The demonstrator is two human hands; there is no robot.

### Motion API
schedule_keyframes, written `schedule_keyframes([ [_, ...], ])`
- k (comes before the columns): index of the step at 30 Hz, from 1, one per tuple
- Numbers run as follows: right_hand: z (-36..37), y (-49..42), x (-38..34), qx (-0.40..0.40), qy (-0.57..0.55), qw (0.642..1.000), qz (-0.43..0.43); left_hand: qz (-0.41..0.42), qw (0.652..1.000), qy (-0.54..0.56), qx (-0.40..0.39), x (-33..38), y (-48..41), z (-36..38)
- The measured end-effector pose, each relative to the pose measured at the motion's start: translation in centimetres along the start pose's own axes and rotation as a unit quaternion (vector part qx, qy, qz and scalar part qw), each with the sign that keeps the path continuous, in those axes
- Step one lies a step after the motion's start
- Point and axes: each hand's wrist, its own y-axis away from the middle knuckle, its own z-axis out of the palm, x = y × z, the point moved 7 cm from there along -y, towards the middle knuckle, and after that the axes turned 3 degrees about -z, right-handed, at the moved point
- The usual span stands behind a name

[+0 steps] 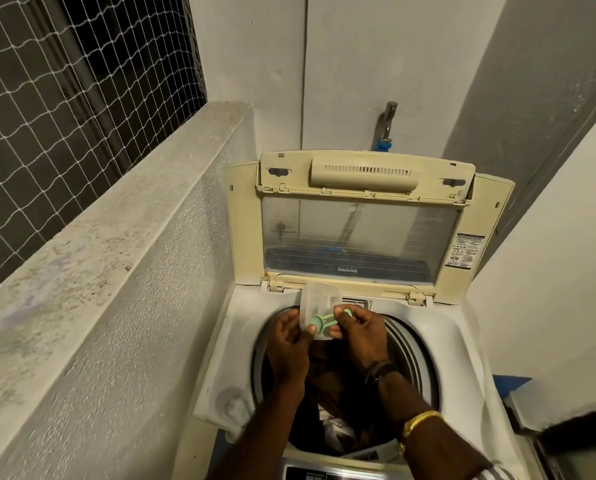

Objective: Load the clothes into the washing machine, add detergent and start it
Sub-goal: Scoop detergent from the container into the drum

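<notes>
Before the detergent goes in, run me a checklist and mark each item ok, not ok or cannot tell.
1. lid raised: ok.
2. clothes inside the drum: ok.
3. left hand holds the clear container: ok.
4. right hand pinches the green scoop by its handle: ok.
5. Container held over the drum opening: ok.
6. Scoop loaded: cannot tell.

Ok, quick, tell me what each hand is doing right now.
Left hand: holding the translucent plastic container.
Right hand: pinching the green scoop by its handle.
</notes>
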Motion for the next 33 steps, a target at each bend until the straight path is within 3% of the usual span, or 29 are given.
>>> schedule_keyframes([
  [8, -1.1, -0.9, 1.6, 0.054, -0.112, 0.989, 0.076, -0.017, 0.999, 0.012, 0.041, -0.1, -0.3, -0.5],
  [18, -4.9, -2.3, 0.0, 0.146, -0.143, 0.978, 0.032, -0.003, 0.994, 0.026, 0.103, 0.1, -0.7, -2.2],
  [22, -6.5, -3.1, 0.0, 0.181, -0.076, 0.981, 0.005, -0.008, 0.994, 0.03, 0.107, 0.0, -0.7, -2.3],
  [25, -6.9, -3.3, -0.4, 0.185, 0.036, 0.981, -0.046, -0.004, 0.994, 0.029, 0.11, 0.2, -0.6, -2.4],
  [29, -5.7, -2.5, -2.5, 0.149, 0.208, 0.957, -0.139, -0.006, 0.993, 0.03, 0.111, 0.2, -0.6, -2.5],
  [33, -4.4, -1.4, -3.7, 0.115, 0.289, 0.926, -0.212, -0.011, 0.993, 0.024, 0.113, 0.1, -0.5, -2.6],
])
